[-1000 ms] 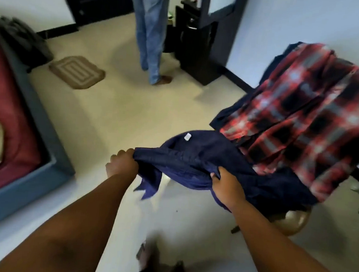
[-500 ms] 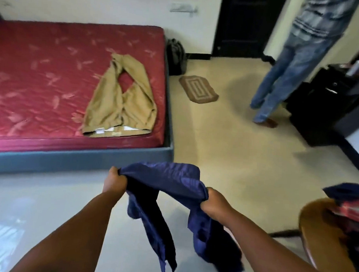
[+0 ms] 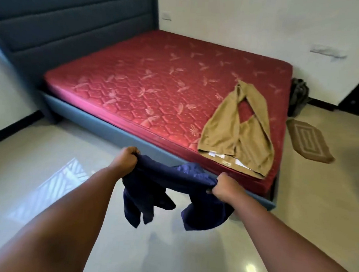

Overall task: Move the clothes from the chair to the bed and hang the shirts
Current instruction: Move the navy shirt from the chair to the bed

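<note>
Gripped in both fists, a navy shirt (image 3: pixel 170 190) is held above the floor before the bed (image 3: pixel 156 87), left hand (image 3: pixel 124 158) and right hand (image 3: pixel 224 186) bunching its upper edge. Khaki trousers (image 3: pixel 236 131) are spread on the mattress; their white labels cannot be read.

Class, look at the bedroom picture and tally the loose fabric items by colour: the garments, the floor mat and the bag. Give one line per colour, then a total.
Navy: 1, the navy garment held in both hands
Tan: 1, the tan trousers on the mattress
Brown: 1, the brown mat on the floor
Dark grey: 1, the bag by the wall
Total: 4
</note>
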The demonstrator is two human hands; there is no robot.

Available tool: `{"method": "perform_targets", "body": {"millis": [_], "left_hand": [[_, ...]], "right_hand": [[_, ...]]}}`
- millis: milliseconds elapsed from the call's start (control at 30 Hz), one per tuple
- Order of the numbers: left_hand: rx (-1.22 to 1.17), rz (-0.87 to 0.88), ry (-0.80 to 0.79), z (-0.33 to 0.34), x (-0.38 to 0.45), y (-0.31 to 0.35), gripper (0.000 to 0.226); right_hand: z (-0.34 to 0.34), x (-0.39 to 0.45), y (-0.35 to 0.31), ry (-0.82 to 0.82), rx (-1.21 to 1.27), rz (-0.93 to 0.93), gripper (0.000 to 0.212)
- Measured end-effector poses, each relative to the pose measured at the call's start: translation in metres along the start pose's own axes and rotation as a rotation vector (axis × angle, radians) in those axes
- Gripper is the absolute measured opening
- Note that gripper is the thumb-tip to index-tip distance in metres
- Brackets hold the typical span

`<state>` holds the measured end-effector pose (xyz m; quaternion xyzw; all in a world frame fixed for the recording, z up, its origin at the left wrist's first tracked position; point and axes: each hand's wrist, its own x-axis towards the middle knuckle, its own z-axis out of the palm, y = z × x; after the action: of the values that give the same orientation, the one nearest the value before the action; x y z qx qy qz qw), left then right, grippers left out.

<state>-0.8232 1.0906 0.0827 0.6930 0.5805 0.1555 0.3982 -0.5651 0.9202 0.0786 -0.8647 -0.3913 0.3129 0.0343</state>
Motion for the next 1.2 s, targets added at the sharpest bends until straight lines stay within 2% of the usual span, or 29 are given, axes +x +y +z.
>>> {"method": "perform_targets", "body": {"millis": [100, 167, 267, 333, 400, 467, 533, 567, 633, 767, 833, 933, 1000, 1067, 1200], "left_hand": [[0.248, 0.090, 0.036, -0.033, 0.048, 0.007, 0.021], [0.484, 0.202, -0.003, -0.051, 0.078, 0.016, 0.019], [0.916, 0.279, -0.173, -0.072, 0.138, 0.036, 0.059], [1.172, 0.263, -0.279, -0.081, 0.180, 0.052, 0.071], [1.330, 0.242, -0.336, -0.087, 0.234, 0.073, 0.061], [1.387, 0.245, -0.290, -0.096, 0.287, 0.102, 0.045], [1.370, 0.257, -0.143, -0.113, 0.336, 0.134, 0.038], [1.323, 0.262, -0.041, -0.124, 0.362, 0.154, 0.036], [1.172, 0.292, 0.173, -0.149, 0.417, 0.200, 0.032], [0.770, 0.379, 0.600, -0.199, 0.515, 0.310, 0.035], [0.567, 0.469, 0.745, -0.218, 0.551, 0.365, 0.041], [0.335, 0.715, 0.922, -0.236, 0.604, 0.436, 0.049], [0.290, 0.791, 0.942, -0.234, 0.633, 0.463, 0.057], [0.272, 0.813, 0.882, -0.226, 0.661, 0.484, 0.064], [0.215, 0.900, 0.765, -0.187, 0.713, 0.479, 0.066]], "right_hand": [[-0.023, 0.052, -0.045, 0.019, -0.184, -0.054, 0.047], [-0.042, 0.092, -0.067, -0.020, -0.265, -0.059, 0.048], [-0.083, 0.158, -0.105, -0.161, -0.361, -0.094, 0.048], [-0.116, 0.195, -0.133, -0.248, -0.403, -0.129, 0.045], [-0.153, 0.235, -0.163, -0.313, -0.466, -0.165, 0.044], [-0.194, 0.278, -0.189, -0.317, -0.511, -0.183, 0.042], [-0.240, 0.328, -0.217, -0.226, -0.500, -0.201, 0.042], [-0.266, 0.352, -0.232, -0.127, -0.493, -0.222, 0.042], [-0.326, 0.394, -0.263, 0.119, -0.414, -0.252, 0.043], [-0.450, 0.439, -0.317, 0.627, -0.043, -0.314, 0.036], [-0.504, 0.446, -0.336, 0.835, 0.101, -0.348, 0.034], [-0.571, 0.458, -0.355, 1.115, 0.274, -0.342, 0.034], [-0.596, 0.466, -0.360, 1.245, 0.348, -0.327, 0.033], [-0.612, 0.484, -0.360, 1.335, 0.417, -0.338, 0.033], [-0.603, 0.529, -0.348, 1.402, 0.558, -0.371, 0.046]]}}
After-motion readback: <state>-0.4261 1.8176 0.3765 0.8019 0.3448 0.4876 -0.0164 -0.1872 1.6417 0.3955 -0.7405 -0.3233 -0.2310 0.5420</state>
